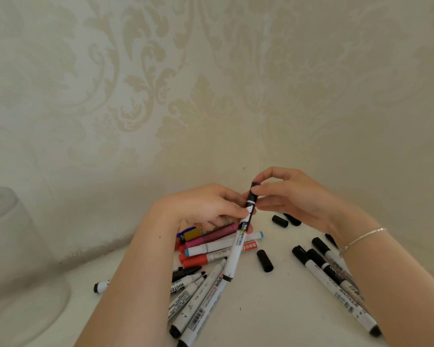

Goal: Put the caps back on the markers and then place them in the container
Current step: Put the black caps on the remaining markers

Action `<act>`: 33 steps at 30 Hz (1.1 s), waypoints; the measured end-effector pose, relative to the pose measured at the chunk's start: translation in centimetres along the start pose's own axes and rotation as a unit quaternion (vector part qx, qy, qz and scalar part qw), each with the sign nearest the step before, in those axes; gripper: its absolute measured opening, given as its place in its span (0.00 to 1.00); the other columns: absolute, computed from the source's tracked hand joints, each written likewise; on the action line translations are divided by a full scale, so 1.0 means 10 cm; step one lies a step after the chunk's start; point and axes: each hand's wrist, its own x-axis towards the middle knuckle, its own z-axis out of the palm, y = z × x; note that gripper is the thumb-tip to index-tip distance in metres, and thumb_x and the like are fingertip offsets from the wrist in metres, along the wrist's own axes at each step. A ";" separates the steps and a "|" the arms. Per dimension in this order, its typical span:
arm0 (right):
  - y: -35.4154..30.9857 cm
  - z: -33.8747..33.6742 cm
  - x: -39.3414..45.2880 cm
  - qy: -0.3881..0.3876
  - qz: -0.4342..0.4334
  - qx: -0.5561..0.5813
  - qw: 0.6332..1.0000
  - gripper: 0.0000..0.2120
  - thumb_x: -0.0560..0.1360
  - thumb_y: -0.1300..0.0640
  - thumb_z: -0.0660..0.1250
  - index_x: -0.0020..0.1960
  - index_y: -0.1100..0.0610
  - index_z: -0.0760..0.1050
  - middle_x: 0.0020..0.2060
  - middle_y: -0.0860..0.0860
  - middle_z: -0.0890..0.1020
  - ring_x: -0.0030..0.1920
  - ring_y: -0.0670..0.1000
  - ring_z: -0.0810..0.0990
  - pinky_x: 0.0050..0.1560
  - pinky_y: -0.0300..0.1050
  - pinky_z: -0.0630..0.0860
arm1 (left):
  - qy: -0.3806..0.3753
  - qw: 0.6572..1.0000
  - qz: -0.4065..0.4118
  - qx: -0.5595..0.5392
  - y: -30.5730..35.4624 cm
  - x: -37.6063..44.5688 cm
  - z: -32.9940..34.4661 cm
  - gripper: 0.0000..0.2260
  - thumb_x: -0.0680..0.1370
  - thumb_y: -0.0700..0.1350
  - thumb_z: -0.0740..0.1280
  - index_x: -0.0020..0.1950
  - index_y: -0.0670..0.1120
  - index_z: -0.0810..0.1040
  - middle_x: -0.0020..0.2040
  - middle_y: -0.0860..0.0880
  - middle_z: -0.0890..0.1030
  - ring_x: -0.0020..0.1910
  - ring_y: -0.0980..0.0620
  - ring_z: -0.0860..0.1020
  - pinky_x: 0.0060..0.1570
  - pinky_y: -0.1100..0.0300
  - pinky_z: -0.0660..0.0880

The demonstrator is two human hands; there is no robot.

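My left hand [206,205] grips a white marker [237,246] near its upper end, the barrel slanting down toward me. My right hand [293,196] pinches the black cap [252,194] sitting on that marker's tip. Below the hands lies a pile of markers: coloured ones [211,240] and several uncapped white ones [198,296]. Capped black-and-white markers [331,274] lie under my right forearm. Loose black caps [264,260] [280,221] rest on the white table. A frosted clear container [15,246] stands at the far left.
A patterned cream wall rises right behind the table. One short marker end [101,286] pokes out left of my left forearm. A bracelet [361,239] circles my right wrist. The white table surface [273,309] shows between the two marker groups.
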 end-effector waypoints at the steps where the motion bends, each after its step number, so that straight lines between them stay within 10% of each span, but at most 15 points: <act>1: 0.00 0.01 0.00 -0.002 0.001 0.003 1.000 0.05 0.73 0.64 0.69 0.48 0.58 0.75 0.45 0.58 0.85 0.45 0.55 0.84 0.59 0.51 0.76 | 0.012 1.000 0.005 0.008 0.01 0.00 0.01 0.08 0.80 0.42 0.64 0.57 0.46 0.80 0.25 0.57 0.73 0.25 0.57 0.56 0.25 0.65 0.53; 11: -0.01 -0.07 -0.02 0.036 -0.027 0.084 0.995 0.05 0.74 0.68 0.67 0.48 0.62 0.73 0.45 0.63 0.84 0.47 0.58 0.85 0.49 0.44 0.81 | 0.190 0.978 0.083 0.025 0.00 0.16 0.01 0.10 0.74 0.56 0.69 0.43 0.52 0.86 0.39 0.57 0.85 0.42 0.63 0.79 0.47 0.64 0.70; 26: -0.04 -0.14 -0.05 0.068 -0.020 0.052 0.996 0.06 0.70 0.66 0.72 0.45 0.61 0.76 0.42 0.59 0.86 0.42 0.56 0.86 0.44 0.43 0.82 | 0.248 0.957 0.138 0.068 0.05 0.27 0.22 0.12 0.77 0.54 0.67 0.43 0.47 0.83 0.28 0.54 0.78 0.25 0.63 0.70 0.29 0.69 0.65; 33: -0.08 -0.12 -0.04 0.097 -0.027 0.056 0.993 0.06 0.70 0.65 0.72 0.45 0.62 0.78 0.40 0.58 0.86 0.39 0.53 0.85 0.40 0.42 0.82 | 0.316 0.917 0.134 0.201 0.13 0.27 0.28 0.13 0.78 0.57 0.63 0.46 0.50 0.81 0.33 0.54 0.78 0.35 0.54 0.76 0.35 0.58 0.72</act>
